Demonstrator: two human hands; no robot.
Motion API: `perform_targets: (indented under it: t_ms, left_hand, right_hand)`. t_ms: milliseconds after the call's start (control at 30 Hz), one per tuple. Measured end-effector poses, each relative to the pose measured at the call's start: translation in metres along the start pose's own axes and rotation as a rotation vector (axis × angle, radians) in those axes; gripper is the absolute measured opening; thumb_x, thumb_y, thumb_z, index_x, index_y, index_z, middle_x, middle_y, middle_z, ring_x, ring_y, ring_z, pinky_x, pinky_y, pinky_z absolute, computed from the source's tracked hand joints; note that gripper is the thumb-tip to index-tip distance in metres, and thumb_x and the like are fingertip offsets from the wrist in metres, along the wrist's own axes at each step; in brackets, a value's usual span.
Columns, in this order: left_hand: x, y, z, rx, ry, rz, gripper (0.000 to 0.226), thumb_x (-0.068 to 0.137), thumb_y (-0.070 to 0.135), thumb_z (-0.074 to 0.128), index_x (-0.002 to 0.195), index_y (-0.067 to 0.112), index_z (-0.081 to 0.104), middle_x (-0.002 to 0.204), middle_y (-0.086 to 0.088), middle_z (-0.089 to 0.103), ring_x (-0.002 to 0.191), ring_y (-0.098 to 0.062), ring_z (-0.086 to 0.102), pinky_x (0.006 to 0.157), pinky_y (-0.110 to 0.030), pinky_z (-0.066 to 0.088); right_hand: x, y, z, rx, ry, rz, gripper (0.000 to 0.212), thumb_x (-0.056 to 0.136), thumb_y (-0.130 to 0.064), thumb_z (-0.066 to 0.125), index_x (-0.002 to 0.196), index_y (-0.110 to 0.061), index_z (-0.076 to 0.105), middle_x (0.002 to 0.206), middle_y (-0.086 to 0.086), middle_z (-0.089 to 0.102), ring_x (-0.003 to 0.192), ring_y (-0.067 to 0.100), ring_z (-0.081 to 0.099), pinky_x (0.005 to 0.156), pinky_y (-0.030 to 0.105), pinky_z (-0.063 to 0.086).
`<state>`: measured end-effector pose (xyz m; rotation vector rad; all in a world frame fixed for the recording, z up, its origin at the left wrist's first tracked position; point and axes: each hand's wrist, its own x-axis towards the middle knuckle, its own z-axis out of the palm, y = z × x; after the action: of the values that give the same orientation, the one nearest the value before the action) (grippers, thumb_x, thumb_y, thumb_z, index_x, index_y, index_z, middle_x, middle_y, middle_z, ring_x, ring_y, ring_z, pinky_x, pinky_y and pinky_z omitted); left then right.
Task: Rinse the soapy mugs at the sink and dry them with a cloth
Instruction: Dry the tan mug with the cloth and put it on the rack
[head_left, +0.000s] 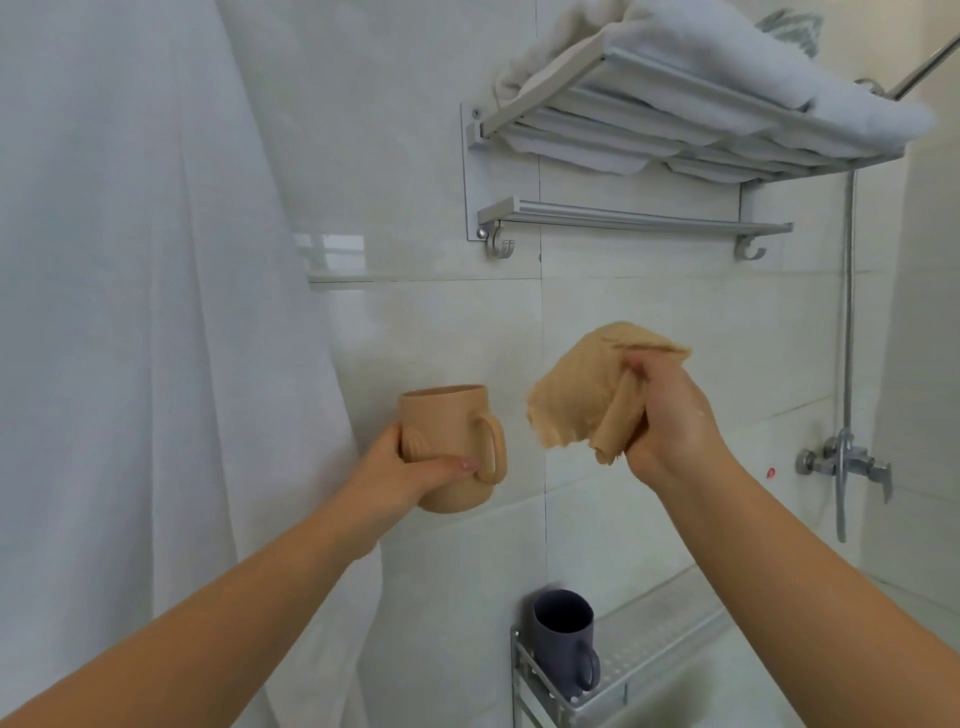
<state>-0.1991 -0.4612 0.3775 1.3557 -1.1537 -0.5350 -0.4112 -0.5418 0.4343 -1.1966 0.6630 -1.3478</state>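
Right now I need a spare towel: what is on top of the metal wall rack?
Folded white towels lie across the metal wall rack; anything behind them is hidden.

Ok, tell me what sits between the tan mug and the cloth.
Nothing. In the head view, only bare white wall tile shows in the gap between the tan mug in the left hand and the cloth in the right hand.

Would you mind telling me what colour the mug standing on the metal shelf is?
Dark grey-purple mug, seen in the head view.
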Motion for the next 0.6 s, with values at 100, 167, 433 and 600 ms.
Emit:
perform_targets:
  t_ms: [100, 167, 433, 600]
  left_hand:
    - [0.008, -0.012, 0.024, -0.122, -0.044, -0.029, 0.099, 0.035, 0.032, 0.088, 0.126, 0.018, 0.052, 0.111, -0.001, 0.070, 0.102, -0.018, 0.067, 0.077, -0.028, 0.054]
    - [0.015, -0.020, 0.043, -0.133, -0.054, -0.049, 0.104, 0.035, 0.027, 0.087, 0.128, 0.021, 0.041, 0.115, -0.001, 0.062, 0.104, -0.017, 0.062, 0.077, -0.030, 0.053]
    - [0.052, -0.067, 0.122, -0.009, -0.252, -0.167, 0.103, 0.051, 0.049, 0.084, 0.134, 0.027, 0.029, 0.130, 0.002, 0.049, 0.117, -0.019, 0.052, 0.092, -0.036, 0.048]
    - [0.072, -0.099, 0.171, -0.006, -0.367, -0.146, 0.080, 0.058, 0.023, 0.090, 0.127, 0.015, 0.051, 0.122, -0.002, 0.062, 0.113, -0.021, 0.060, 0.083, -0.030, 0.051]
  right_hand:
    - [0.005, 0.020, -0.005, -0.184, -0.012, 0.026, 0.017, 0.094, -0.022, 0.046, 0.096, -0.015, 0.061, 0.089, 0.011, 0.068, 0.090, 0.027, 0.064, 0.081, 0.043, 0.052]
    - [0.005, 0.038, -0.006, -0.284, -0.051, 0.064, 0.014, 0.094, -0.020, 0.046, 0.095, -0.022, 0.060, 0.101, 0.009, 0.066, 0.095, 0.024, 0.062, 0.084, 0.043, 0.053]
    - [0.023, 0.088, -0.047, -0.375, -0.074, 0.090, 0.027, 0.096, -0.013, 0.045, 0.102, -0.028, 0.067, 0.107, -0.003, 0.068, 0.099, 0.013, 0.063, 0.079, 0.021, 0.052]
    - [0.050, 0.123, -0.096, -0.346, 0.022, 0.219, 0.021, 0.097, -0.009, 0.046, 0.098, -0.018, 0.065, 0.104, 0.003, 0.067, 0.087, 0.014, 0.064, 0.075, 0.021, 0.054]
